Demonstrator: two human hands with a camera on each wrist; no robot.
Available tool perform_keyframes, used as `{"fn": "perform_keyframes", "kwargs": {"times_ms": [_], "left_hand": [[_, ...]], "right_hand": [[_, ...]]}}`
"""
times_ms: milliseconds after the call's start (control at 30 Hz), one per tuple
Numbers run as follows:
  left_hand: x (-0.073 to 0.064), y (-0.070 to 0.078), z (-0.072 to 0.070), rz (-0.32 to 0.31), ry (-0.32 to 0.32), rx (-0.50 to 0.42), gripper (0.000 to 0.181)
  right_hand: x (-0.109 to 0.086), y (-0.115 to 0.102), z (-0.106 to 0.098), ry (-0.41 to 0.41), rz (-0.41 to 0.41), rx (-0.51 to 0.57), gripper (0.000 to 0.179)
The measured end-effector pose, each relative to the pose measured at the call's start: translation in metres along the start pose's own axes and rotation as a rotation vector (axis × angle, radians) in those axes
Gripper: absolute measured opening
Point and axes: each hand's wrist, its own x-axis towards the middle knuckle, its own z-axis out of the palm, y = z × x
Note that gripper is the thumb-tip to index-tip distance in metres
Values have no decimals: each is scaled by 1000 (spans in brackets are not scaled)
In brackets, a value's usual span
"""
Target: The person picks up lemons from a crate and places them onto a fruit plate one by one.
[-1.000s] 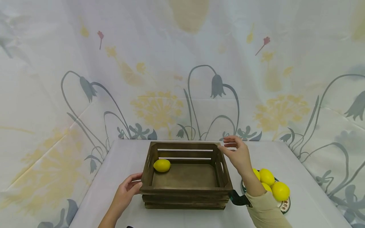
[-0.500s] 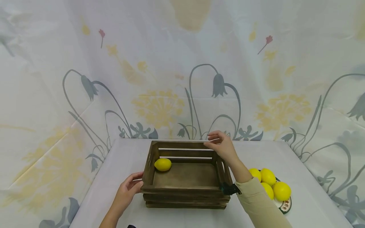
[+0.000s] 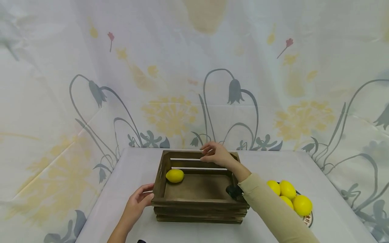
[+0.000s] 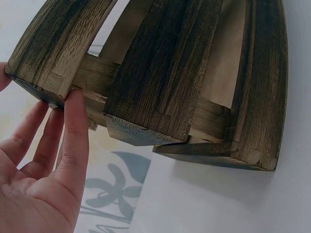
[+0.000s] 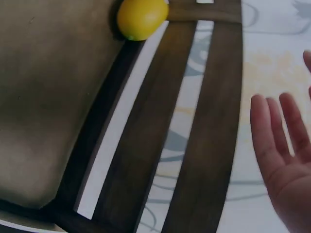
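A dark-brown slatted wooden crate (image 3: 200,211) stands in the middle of the table. One lemon (image 3: 175,176) lies inside, in its back left corner. At the crate's left side my left hand (image 3: 136,205) holds the end of the top slat (image 4: 63,48), its digits bent around the corner in the left wrist view. Over the far side of the crate hovers my right hand (image 3: 216,154), fingers loosely spread with nothing in them. In the right wrist view the right hand (image 5: 286,150) shows beside the crate's slats, apart from the lemon.
Right of the crate, several more lemons (image 3: 302,205) are heaped on a patterned plate (image 3: 308,220), partly hidden by the right sleeve (image 3: 270,209). A white cloth (image 3: 115,179) covers the table. Behind it hangs a flower-printed curtain (image 3: 182,84).
My right hand has moved left across the back of the crate from its right corner, fingers still loose. The left hand stays at the crate's left side, and the lemon inside has not moved.
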Motion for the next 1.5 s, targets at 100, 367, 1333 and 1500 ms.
{"fn": "perform_keyframes", "kwargs": {"times_ms": [100, 367, 1333, 1500], "left_hand": [[-2, 1, 0, 17, -15, -28, 35], [-2, 1, -2, 4, -6, -27, 36], [2, 3, -1, 8, -24, -30, 35], [1, 4, -3, 5, -10, -22, 34]], "right_hand": [[6, 3, 8, -84, -34, -16, 38], [30, 9, 39, -292, -109, -79, 35], [62, 33, 93, -598, -53, -506, 62], [60, 31, 99, -642, -19, -491, 44]]}}
